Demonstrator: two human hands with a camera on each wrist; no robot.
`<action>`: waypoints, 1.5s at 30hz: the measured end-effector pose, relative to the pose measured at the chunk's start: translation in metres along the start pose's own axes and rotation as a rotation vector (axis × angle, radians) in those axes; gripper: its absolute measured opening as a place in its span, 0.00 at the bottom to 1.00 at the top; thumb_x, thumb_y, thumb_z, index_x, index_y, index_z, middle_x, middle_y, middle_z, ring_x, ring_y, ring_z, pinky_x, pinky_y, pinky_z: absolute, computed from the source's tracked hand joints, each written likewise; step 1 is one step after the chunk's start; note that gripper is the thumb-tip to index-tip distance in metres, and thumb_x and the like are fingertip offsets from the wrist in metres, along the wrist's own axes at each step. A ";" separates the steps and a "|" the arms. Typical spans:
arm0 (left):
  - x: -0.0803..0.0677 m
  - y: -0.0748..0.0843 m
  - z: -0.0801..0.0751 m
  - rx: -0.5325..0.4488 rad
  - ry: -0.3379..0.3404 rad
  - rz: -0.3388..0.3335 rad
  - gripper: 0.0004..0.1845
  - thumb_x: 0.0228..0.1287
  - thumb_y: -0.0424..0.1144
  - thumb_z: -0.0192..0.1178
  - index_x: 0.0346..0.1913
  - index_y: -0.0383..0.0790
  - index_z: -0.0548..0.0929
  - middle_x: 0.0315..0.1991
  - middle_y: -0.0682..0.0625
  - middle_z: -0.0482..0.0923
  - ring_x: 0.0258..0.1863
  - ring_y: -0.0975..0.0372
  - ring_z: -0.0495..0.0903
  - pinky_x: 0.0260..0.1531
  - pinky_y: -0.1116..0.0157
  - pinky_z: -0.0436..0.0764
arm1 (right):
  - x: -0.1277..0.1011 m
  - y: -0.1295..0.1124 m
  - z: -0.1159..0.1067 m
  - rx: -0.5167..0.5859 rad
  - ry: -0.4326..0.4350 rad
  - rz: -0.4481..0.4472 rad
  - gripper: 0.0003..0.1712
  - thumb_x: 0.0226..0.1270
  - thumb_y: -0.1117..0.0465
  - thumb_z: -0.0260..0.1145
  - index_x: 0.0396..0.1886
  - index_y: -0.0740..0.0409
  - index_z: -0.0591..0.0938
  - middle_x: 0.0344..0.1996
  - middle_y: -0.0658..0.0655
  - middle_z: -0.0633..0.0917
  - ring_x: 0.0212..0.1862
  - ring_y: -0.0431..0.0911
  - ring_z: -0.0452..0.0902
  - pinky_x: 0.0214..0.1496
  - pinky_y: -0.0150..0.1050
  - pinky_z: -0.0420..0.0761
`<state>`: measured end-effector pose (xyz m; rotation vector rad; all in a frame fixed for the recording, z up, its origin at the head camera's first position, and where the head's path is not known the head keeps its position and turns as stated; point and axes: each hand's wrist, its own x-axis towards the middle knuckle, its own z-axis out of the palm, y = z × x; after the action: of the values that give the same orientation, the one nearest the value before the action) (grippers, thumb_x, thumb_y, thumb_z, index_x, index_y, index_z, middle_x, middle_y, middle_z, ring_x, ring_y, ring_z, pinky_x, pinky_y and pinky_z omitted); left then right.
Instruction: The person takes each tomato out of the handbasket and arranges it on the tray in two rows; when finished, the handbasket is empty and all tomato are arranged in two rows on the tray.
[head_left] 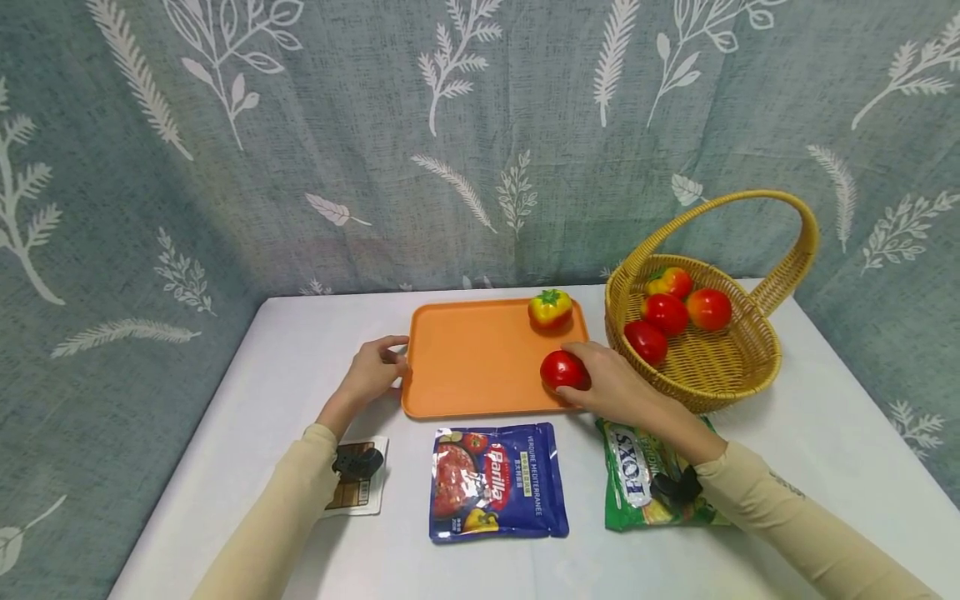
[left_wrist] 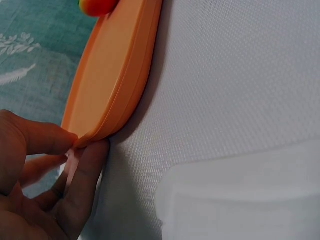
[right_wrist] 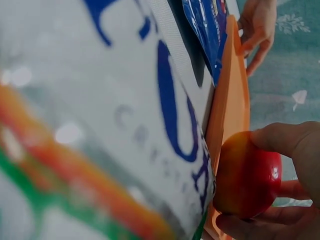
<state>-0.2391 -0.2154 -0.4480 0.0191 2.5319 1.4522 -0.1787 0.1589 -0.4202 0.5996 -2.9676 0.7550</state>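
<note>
Sleeves (head_left: 813, 521) enter from the lower left and lower right of the frame toward the tray (head_left: 468, 367) at its centre. Left hand (head_left: 370, 368): thumb and fingers pinching the tray's left rim. Right hand (head_left: 615, 383): fingers curled round a glossy red fruit (head_left: 561, 369) over the tray's lower right corner; whether the fruit bears on the tray cannot be told. Yellow-and-red pepper (head_left: 550, 310): on the tray, upper right corner. Likely faults: the fruit, smooth and round, could slip if the fingertips part unevenly, then roll across the flat floor or knock the pepper. A tug or lift at the left rim would probably slide or tilt the tray and set both rolling. The right wrist (head_left: 693, 437), above the green bag (head_left: 626, 483) and near the basket (head_left: 701, 362), might drag one or nudge the other if drawn back carelessly
</note>
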 end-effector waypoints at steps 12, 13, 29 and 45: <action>-0.001 0.001 0.000 -0.012 -0.003 0.007 0.31 0.64 0.25 0.57 0.72 0.36 0.69 0.41 0.40 0.76 0.38 0.53 0.79 0.30 0.60 0.89 | 0.000 -0.004 -0.004 -0.034 -0.013 0.034 0.42 0.59 0.50 0.75 0.68 0.65 0.72 0.58 0.66 0.79 0.55 0.58 0.78 0.54 0.55 0.83; -0.001 0.001 -0.001 -0.011 -0.003 0.008 0.32 0.64 0.25 0.57 0.72 0.36 0.69 0.41 0.40 0.76 0.38 0.53 0.79 0.30 0.60 0.89 | -0.001 -0.004 -0.005 -0.038 -0.007 0.031 0.42 0.58 0.49 0.76 0.68 0.65 0.72 0.58 0.66 0.79 0.55 0.58 0.78 0.54 0.55 0.83; -0.001 0.001 -0.001 -0.006 -0.003 0.002 0.31 0.64 0.24 0.55 0.72 0.35 0.69 0.42 0.39 0.76 0.38 0.53 0.79 0.30 0.60 0.89 | -0.022 -0.012 -0.029 -0.098 0.016 -0.040 0.41 0.57 0.45 0.76 0.66 0.62 0.76 0.60 0.64 0.78 0.59 0.59 0.76 0.58 0.58 0.80; -0.001 0.000 -0.001 -0.016 -0.011 0.017 0.31 0.65 0.25 0.55 0.72 0.34 0.68 0.42 0.38 0.76 0.38 0.53 0.79 0.30 0.59 0.89 | -0.050 -0.008 -0.073 -0.093 0.094 -0.114 0.32 0.61 0.53 0.74 0.62 0.63 0.79 0.56 0.63 0.80 0.58 0.59 0.77 0.57 0.58 0.81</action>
<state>-0.2384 -0.2161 -0.4470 0.0454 2.5175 1.4743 -0.1346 0.2039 -0.3576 0.7005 -2.8367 0.6140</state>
